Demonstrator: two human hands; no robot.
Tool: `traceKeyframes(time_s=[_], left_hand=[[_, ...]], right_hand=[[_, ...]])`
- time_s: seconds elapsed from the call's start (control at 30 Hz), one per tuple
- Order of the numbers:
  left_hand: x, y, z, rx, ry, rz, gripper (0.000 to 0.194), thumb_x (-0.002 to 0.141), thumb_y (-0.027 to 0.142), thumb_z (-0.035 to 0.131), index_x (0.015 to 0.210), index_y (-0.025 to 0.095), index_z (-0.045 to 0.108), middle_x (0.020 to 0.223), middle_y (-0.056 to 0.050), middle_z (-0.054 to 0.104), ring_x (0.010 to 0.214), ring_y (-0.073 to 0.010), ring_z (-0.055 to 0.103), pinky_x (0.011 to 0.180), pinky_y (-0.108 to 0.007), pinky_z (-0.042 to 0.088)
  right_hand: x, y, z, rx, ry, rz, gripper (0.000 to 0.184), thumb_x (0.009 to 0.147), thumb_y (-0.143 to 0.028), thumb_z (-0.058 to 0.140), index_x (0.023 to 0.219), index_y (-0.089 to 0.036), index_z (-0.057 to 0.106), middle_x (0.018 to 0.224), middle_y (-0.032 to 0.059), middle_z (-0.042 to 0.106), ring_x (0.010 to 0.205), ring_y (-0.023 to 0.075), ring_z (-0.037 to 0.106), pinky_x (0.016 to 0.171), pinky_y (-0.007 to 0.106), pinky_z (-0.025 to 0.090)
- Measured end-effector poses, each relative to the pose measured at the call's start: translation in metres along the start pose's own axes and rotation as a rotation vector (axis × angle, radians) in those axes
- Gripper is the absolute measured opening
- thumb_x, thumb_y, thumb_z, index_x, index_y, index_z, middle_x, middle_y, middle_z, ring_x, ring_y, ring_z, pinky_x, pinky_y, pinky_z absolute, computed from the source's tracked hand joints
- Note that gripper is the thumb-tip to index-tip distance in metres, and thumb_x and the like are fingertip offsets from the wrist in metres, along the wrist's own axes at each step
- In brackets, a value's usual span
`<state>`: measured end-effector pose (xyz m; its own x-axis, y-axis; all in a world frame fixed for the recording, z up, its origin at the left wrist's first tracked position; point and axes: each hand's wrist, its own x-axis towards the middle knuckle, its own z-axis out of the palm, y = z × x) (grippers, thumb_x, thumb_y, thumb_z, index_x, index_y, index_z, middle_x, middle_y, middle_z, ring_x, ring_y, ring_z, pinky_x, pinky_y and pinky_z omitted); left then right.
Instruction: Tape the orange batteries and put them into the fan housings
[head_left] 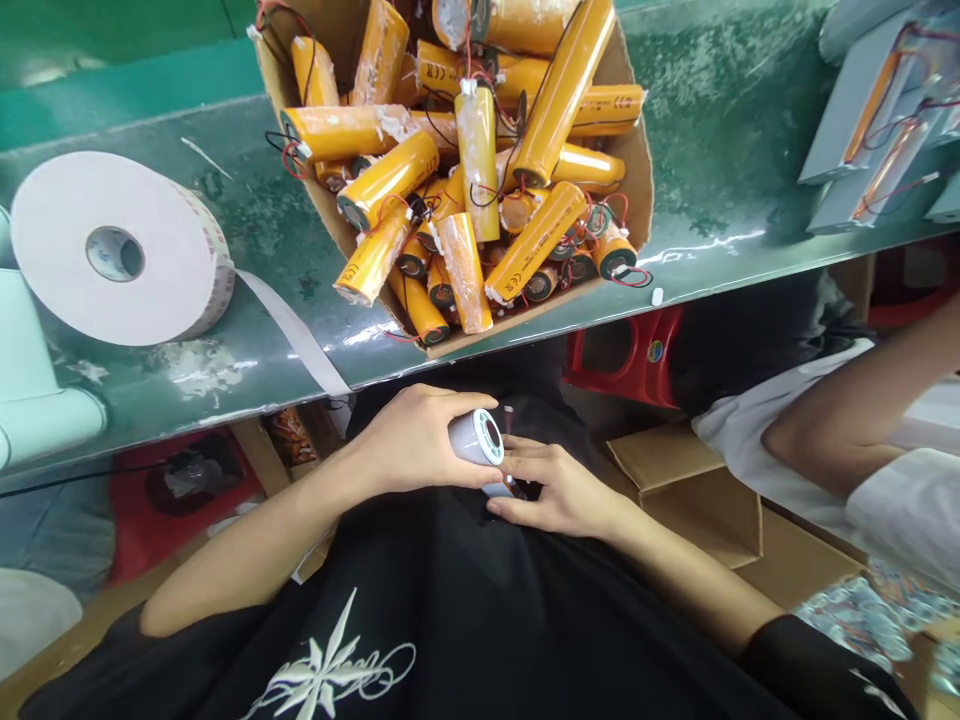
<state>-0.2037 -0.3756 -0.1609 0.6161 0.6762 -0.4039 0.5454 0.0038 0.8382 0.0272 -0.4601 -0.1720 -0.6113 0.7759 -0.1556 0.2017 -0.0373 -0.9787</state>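
Observation:
My left hand (420, 440) is closed around a short grey cylinder (466, 440), whose near end has a pale ring and a dark round hole. Just right of it, my right hand (562, 488) has its thumb and fingers closed about a grey piece (496, 489) with dark parts, mostly hidden by the fingers. Whether that piece joins the cylinder, I cannot tell. A thin red wire with a small white connector (508, 409) sticks up between the hands. Both hands are in front of my black shirt, below the bench edge.
On the green bench (712, 120), a cardboard box (641, 190) holds many yellow-wrapped battery packs (536, 243) with wires. A white tape roll (60, 250) stands left, its strip hanging over the edge. Grey housings (855, 130) lie right. A co-worker's arm (847, 410) is beside an open carton (705, 510).

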Motion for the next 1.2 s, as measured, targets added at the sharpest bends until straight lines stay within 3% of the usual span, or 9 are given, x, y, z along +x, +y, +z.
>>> traceKeyframes(time_s=[0.23,0.43,0.5,0.6,0.7,0.8,0.97,1.07,1.2], left_hand=[[0.003,0.018,-0.008,-0.013,0.157,0.263,0.067,0.067,0.042,0.098,0.129,0.028,0.076,0.117,-0.005,0.083,0.1,-0.0273,0.08,0.093,-0.035,0.063],[-0.014,-0.009,0.002,-0.384,0.393,0.442,0.067,0.101,0.063,0.062,0.162,0.043,0.043,0.141,-0.009,0.073,0.107,-0.025,0.077,0.082,-0.033,0.066],[-0.013,-0.025,0.013,-0.441,0.405,0.408,0.057,0.105,0.058,0.056,0.159,0.04,0.048,0.135,-0.009,0.075,0.101,-0.023,0.077,0.08,-0.032,0.065],[0.0,-0.041,0.023,-0.424,0.407,0.304,0.056,0.105,0.059,0.054,0.153,0.031,0.057,0.126,-0.012,0.076,0.097,-0.023,0.075,0.086,-0.036,0.065],[0.017,-0.042,0.026,-0.295,0.359,0.199,0.056,0.103,0.061,0.055,0.147,0.026,0.064,0.12,-0.012,0.077,0.097,-0.024,0.074,0.095,-0.041,0.063],[0.024,-0.042,0.028,-0.196,0.289,0.206,0.058,0.103,0.063,0.054,0.147,0.027,0.064,0.115,-0.009,0.079,0.096,-0.0234,0.075,0.095,-0.041,0.063],[0.014,-0.064,0.043,-0.179,0.19,0.192,0.058,0.103,0.063,0.052,0.15,0.03,0.062,0.114,-0.007,0.08,0.099,-0.0221,0.076,0.098,-0.036,0.063],[0.018,-0.068,0.054,-0.198,0.206,0.159,0.059,0.103,0.067,0.049,0.145,0.03,0.067,0.11,-0.006,0.08,0.1,-0.0219,0.076,0.097,-0.034,0.063],[0.041,-0.039,0.058,-0.118,0.098,0.226,0.056,0.105,0.066,0.045,0.139,0.029,0.07,0.107,-0.006,0.08,0.099,-0.0214,0.077,0.093,-0.032,0.063]], right_hand=[[0.013,-0.016,-0.031,-0.337,0.048,-0.159,0.03,0.109,-0.035,0.059,0.092,-0.019,0.077,0.083,0.0071,0.077,0.077,0.018,0.073,0.075,0.028,0.059],[0.036,-0.088,-0.151,-0.628,0.436,-0.275,0.029,0.105,-0.042,0.067,0.095,-0.02,0.082,0.073,0.0021,0.075,0.059,0.014,0.064,0.059,0.025,0.049],[0.073,-0.112,-0.198,-0.827,0.587,-0.101,0.022,0.102,-0.037,0.069,0.1,-0.021,0.085,0.076,0.0012,0.077,0.064,0.0168,0.067,0.062,0.027,0.049],[0.16,-0.133,-0.25,-1.132,0.529,0.218,0.016,0.096,-0.025,0.071,0.09,-0.019,0.084,0.083,0.0072,0.081,0.079,0.0225,0.072,0.074,0.03,0.05],[0.242,-0.137,-0.272,-1.137,0.606,0.256,0.019,0.095,-0.017,0.068,0.106,-0.013,0.083,0.104,0.0163,0.083,0.094,0.0273,0.075,0.082,0.033,0.052],[0.275,-0.126,-0.272,-1.12,0.688,0.198,0.035,0.104,-0.019,0.057,0.136,-0.013,0.072,0.135,0.0174,0.076,0.117,0.0269,0.071,0.097,0.034,0.052],[0.192,-0.085,-0.272,-1.208,0.916,-0.03,0.042,0.11,-0.032,0.049,0.146,-0.018,0.065,0.154,0.0123,0.064,0.142,0.0282,0.052,0.121,0.041,0.038],[0.113,-0.059,-0.286,-1.311,1.127,0.258,0.039,0.106,-0.04,0.057,0.134,-0.019,0.073,0.137,0.0181,0.069,0.129,0.0382,0.055,0.109,0.052,0.042],[0.064,-0.039,-0.3,-1.401,0.992,0.565,0.029,0.105,-0.037,0.057,0.116,-0.021,0.079,0.129,0.018,0.068,0.123,0.0375,0.056,0.098,0.049,0.043]])
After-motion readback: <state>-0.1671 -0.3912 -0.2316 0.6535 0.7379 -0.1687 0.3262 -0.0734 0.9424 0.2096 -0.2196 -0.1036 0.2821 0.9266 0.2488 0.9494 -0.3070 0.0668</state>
